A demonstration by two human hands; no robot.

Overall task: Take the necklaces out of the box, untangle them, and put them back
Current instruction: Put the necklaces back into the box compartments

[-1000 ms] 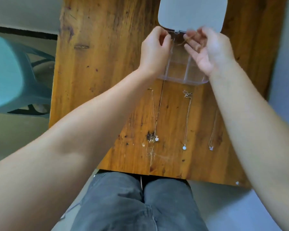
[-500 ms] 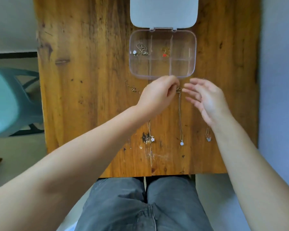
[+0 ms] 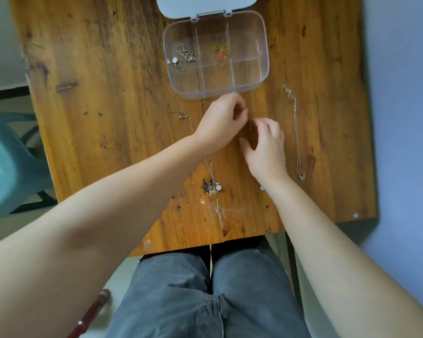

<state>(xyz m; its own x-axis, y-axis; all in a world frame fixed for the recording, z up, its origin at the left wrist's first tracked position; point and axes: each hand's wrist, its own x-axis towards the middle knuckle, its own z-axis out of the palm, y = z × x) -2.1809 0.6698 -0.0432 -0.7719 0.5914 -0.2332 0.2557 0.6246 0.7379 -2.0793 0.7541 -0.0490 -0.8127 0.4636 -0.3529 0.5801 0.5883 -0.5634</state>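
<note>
The clear compartment box (image 3: 263,69) stands open at the table's far side, its white lid (image 3: 205,3) folded back. Inside lie a coiled silver necklace (image 3: 185,54) in the far-left compartment and a gold necklace with a red pendant (image 3: 221,53) in the middle one. Three necklaces lie stretched on the table. The left one (image 3: 180,114) runs under my left arm to its pendant (image 3: 217,186). The right one (image 3: 297,132) lies free. My left hand (image 3: 222,120) pinches the far end of the middle necklace. My right hand (image 3: 266,142) curls over its chain; only its pendant (image 3: 262,188) shows.
The wooden table (image 3: 108,118) ends just before my knees. A teal plastic chair (image 3: 7,162) stands to the left, a pale blue wall to the right. A dark red stick (image 3: 91,315) lies on the floor by my left leg.
Both hands have come back from the box, where a gold necklace now lies, to the table. They have closed in over the middle necklace. The view has shifted.
</note>
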